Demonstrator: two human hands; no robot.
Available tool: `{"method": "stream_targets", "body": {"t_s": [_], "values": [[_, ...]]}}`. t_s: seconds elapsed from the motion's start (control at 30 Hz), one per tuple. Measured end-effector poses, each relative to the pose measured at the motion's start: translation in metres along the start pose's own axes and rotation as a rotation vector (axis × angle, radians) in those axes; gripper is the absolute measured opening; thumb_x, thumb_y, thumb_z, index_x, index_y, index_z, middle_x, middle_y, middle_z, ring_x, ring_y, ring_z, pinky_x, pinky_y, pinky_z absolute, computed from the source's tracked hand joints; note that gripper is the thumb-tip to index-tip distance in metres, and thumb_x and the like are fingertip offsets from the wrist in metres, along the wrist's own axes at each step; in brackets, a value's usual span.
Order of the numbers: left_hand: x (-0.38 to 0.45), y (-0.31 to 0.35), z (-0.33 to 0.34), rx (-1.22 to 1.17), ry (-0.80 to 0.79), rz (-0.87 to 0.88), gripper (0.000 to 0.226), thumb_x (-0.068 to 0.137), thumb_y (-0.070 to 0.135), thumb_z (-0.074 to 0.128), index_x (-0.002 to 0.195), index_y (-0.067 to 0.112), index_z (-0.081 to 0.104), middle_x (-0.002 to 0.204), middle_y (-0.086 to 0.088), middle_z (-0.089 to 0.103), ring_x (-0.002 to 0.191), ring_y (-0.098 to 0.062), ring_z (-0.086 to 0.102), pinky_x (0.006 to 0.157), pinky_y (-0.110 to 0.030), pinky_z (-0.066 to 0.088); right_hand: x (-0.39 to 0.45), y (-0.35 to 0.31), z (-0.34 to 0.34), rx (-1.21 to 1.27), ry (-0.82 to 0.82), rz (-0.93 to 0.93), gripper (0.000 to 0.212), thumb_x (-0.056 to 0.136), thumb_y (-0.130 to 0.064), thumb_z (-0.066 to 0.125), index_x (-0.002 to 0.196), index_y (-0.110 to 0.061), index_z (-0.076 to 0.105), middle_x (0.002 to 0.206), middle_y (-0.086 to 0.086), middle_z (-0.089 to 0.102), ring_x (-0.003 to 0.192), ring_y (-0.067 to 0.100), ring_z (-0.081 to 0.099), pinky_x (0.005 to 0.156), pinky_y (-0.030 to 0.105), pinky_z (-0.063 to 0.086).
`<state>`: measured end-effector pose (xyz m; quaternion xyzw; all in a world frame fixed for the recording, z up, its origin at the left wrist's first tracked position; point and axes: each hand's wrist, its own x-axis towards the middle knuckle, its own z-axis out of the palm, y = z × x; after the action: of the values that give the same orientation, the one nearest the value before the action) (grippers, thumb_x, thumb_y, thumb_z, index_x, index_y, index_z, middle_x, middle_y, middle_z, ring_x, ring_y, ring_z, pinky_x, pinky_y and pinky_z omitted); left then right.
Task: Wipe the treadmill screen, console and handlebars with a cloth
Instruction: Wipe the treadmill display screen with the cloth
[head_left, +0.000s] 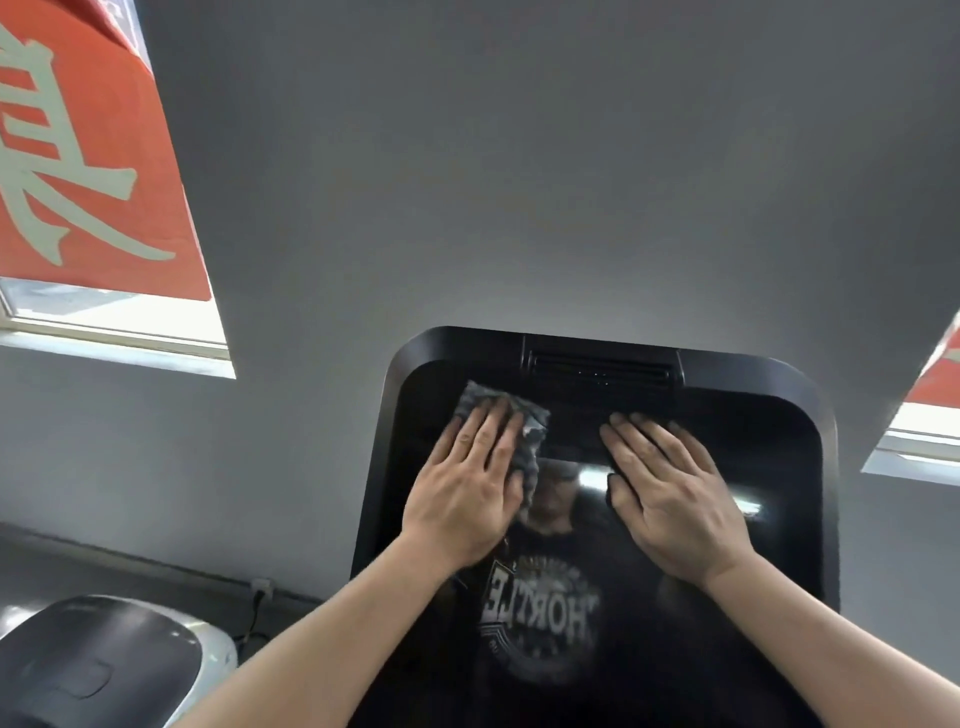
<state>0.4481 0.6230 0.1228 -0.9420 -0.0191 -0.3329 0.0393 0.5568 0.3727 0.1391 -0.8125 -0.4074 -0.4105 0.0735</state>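
The lower end of the treadmill console (810, 467) is cut off by the bottom edge of the view, and no handlebars can be made out. Its glossy screen (587, 525) is partly hidden under two hands and is overlaid by a dark reflection of a person's printed shirt, so little of its own surface can be read. One slotted vent (597, 371) is seen at the top edge of the console, above the screen.

One grey cloth (530, 441) is pressed against the upper left part of the screen. Most of it is covered by the left hand (467, 493); only a crumpled corner above the fingertips and a strip along the hand's right side can be seen. The left hand is laid flat on the cloth, its fingers straight and close together, nothing being gripped. The right hand (675, 499) is laid flat on the upper right part of the screen, apart from the cloth, fingers extended and slightly spread, nothing held.

To the left of the console, one window (119, 327) is seen, with one red banner (88, 156) bearing a pale character cut off by the frame. A second window (924, 436) to the right of the console is cut off. Below and left of the console, one rounded grey and black machine cover (93, 660) is partly out of view. One wall socket (262, 587) with a cable lies between it and the console.
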Motion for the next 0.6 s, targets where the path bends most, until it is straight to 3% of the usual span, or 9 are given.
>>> {"method": "stream_targets", "body": {"t_s": [0.07,0.17,0.3,0.33,0.43,0.6], "values": [[-0.005,0.017,0.005,-0.021,-0.009,-0.008,0.067,0.107,0.04,0.036,0.166,0.012,0.022,0.174,-0.01,0.015,0.162,-0.024,0.004,0.129,-0.05,0.019,-0.001,-0.001,0.002,-0.013,0.012,0.0,0.056,0.101,-0.034,0.056,0.153,-0.016,0.052,0.161,0.0,0.046,0.151,0.02,0.04,0.127,0.044,0.025],[-0.006,0.022,0.007,0.01,-0.012,0.232,0.066,0.108,0.042,0.038,0.166,0.015,0.024,0.174,-0.008,0.016,0.162,-0.021,0.006,0.129,-0.048,0.02,-0.001,0.001,0.001,-0.013,0.014,-0.016,0.057,0.1,-0.034,0.057,0.154,-0.015,0.051,0.161,0.001,0.046,0.151,0.02,0.04,0.127,0.043,0.025],[0.001,-0.003,-0.001,-0.001,-0.019,-0.059,0.069,0.107,0.042,0.034,0.167,0.011,0.018,0.175,-0.012,0.011,0.162,-0.024,0.003,0.13,-0.05,0.017,-0.002,-0.001,0.002,-0.026,0.023,-0.01,0.057,0.1,-0.033,0.057,0.154,-0.015,0.051,0.162,0.001,0.045,0.151,0.02,0.041,0.126,0.045,0.026],[-0.002,0.01,0.002,-0.017,-0.031,-0.044,0.07,0.107,0.042,0.034,0.166,0.009,0.017,0.175,-0.013,0.009,0.162,-0.026,0.0,0.13,-0.051,0.016,-0.002,-0.001,0.002,-0.028,0.027,-0.008,0.057,0.1,-0.033,0.057,0.153,-0.015,0.051,0.161,0.001,0.046,0.15,0.021,0.041,0.126,0.045,0.027],[0.0,0.027,0.004,0.003,-0.058,0.235,0.069,0.107,0.044,0.034,0.166,0.011,0.02,0.175,-0.01,0.012,0.163,-0.023,0.001,0.131,-0.048,0.013,-0.002,0.0,0.002,-0.021,0.036,-0.017,0.057,0.1,-0.033,0.058,0.154,-0.015,0.051,0.161,0.002,0.047,0.149,0.022,0.042,0.126,0.044,0.026],[0.008,0.024,-0.001,0.025,-0.056,0.1,0.069,0.105,0.04,0.036,0.165,0.009,0.023,0.174,-0.011,0.014,0.162,-0.024,-0.001,0.131,-0.049,0.012,-0.002,-0.001,0.003,-0.021,0.035,-0.011,0.059,0.098,-0.032,0.059,0.153,-0.015,0.052,0.161,0.002,0.047,0.15,0.022,0.042,0.125,0.046,0.028]]}}
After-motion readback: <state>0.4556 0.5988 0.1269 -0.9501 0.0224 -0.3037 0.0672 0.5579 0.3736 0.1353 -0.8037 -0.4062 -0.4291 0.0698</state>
